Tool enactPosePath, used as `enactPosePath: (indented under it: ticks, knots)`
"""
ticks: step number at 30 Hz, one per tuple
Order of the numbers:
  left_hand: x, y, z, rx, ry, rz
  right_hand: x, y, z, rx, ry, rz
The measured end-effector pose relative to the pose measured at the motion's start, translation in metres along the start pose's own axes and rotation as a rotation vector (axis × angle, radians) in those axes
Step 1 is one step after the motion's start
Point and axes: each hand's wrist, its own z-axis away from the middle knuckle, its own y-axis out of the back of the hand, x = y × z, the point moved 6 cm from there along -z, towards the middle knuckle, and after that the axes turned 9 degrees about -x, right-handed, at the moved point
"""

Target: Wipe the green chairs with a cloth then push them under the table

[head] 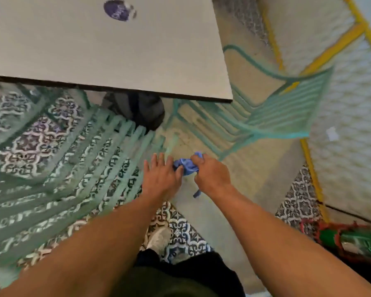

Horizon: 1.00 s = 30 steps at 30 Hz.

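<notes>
Cloth [185,166] sits bunched in the right hand [210,174], below the table [116,50]; left hand [161,176] lies flat, empty. Wiping each chair [73,168] slat lengthwise should work best.

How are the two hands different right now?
The right hand is curled round the blue cloth; the left hand holds nothing. The left hand's fingers are straight and spread, while the right hand's are bent. Both hands are bare and reach out side by side beside the near green chair.
</notes>
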Motion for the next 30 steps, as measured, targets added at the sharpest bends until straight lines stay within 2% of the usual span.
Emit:
enactPosePath:
  ticks: [6, 11, 14, 17, 22, 27, 30]
  knots:
    - [-0.123, 0.021, -0.004, 0.137, 0.457, 0.252, -0.124, 0.038, -0.099, 0.013, 0.442, 0.23]
    - [-0.212, -0.026, 0.004, 0.111, 0.781, 0.469, -0.211, 0.022, -0.17, -0.004, 0.773, 0.372]
    - [-0.25, -0.057, -0.003, 0.101, 0.902, 0.487, -0.25, -0.008, -0.22, -0.02, 0.881, 0.4]
    - [-0.289, -0.091, -0.022, 0.076, 0.97, 0.496, -0.277, -0.044, -0.273, -0.005, 0.897, 0.35]
    - [-0.347, -0.131, -0.065, 0.113, 1.022, 0.409, -0.315, -0.079, -0.347, 0.085, 0.927, -0.006]
    - [-0.378, -0.173, -0.091, 0.05, 0.998, 0.211, -0.346, -0.099, -0.399, 0.317, 0.952, 0.033]
    - [-0.384, -0.179, -0.099, 0.166, 0.959, 0.12, -0.351, -0.126, -0.437, 0.294, 0.889, 0.081]
